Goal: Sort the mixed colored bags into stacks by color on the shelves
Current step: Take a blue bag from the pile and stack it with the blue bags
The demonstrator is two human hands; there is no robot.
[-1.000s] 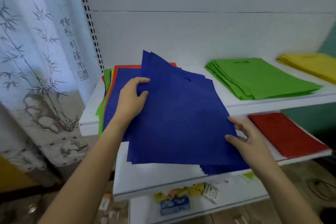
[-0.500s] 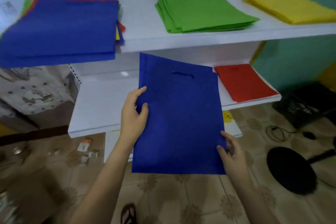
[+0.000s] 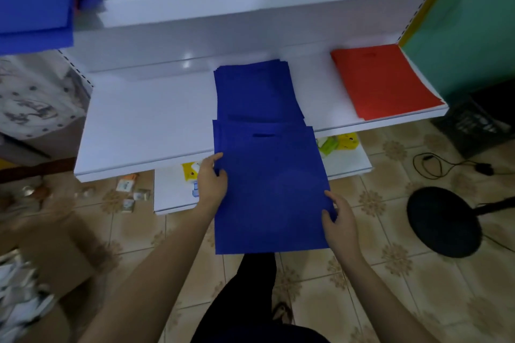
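Now | left hand (image 3: 211, 181), right hand (image 3: 338, 220) pinch blue bag (image 3: 270, 189) | risk: limp, may land skewed on 12-o'clock blue stack (image 3: 256, 92)

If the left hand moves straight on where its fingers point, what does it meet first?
The left hand would probably meet the front edge of the white shelf, beside the blue stack; depth is unclear.
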